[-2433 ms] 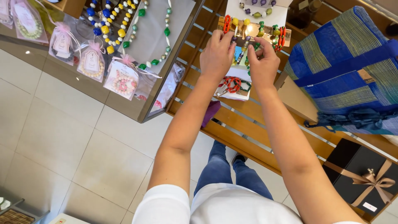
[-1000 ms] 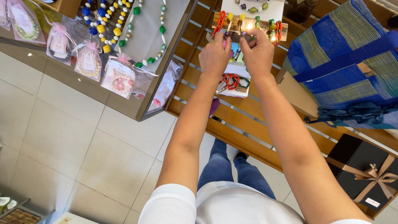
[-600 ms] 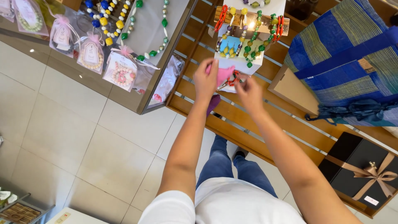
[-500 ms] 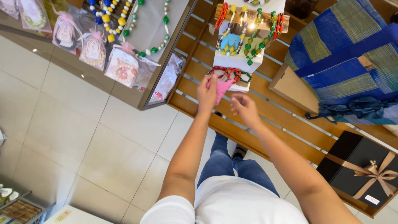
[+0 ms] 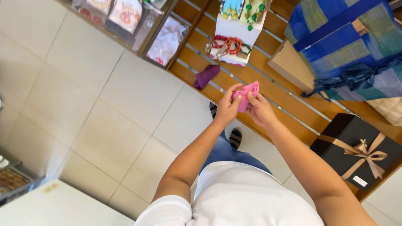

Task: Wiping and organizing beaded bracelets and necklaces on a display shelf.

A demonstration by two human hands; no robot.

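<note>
Small pink fabric pouch [image 5: 246,94] pinched between both hands, left hand [image 5: 227,109] fingers closed on its near-left edge, right hand [image 5: 260,111] fingers closed on its right edge, long axis running near-left to far-right.

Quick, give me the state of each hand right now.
Left hand: closed, fingers pinching the small pink fabric pouch.
Right hand: closed on the same pouch from the other side.
</note>
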